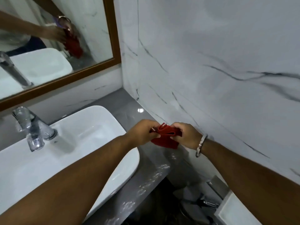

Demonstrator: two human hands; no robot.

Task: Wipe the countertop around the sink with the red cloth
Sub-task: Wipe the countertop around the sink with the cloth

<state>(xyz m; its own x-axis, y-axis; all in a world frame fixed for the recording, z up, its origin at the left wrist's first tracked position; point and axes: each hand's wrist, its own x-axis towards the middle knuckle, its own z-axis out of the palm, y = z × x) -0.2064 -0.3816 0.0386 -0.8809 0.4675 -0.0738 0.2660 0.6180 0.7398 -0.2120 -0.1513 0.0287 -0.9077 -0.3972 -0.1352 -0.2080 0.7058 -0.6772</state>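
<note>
The red cloth (pixel 165 137) is bunched and folded between both my hands, held just above the grey countertop (pixel 125 101) to the right of the white sink (pixel 90 127). My left hand (pixel 142 132) pinches its left edge. My right hand (pixel 186 135), with a metal bangle on the wrist, grips its right side. Part of the cloth hangs down below my fingers. Water droplets glint on the countertop's front strip (pixel 152 177).
A chrome tap (pixel 32 127) stands at the sink's back left. A wood-framed mirror (pixel 56 46) hangs behind. The marble wall (pixel 211 70) closes off the right side. Below the counter's edge at bottom right are a chrome fitting (pixel 209 203) and a white fixture.
</note>
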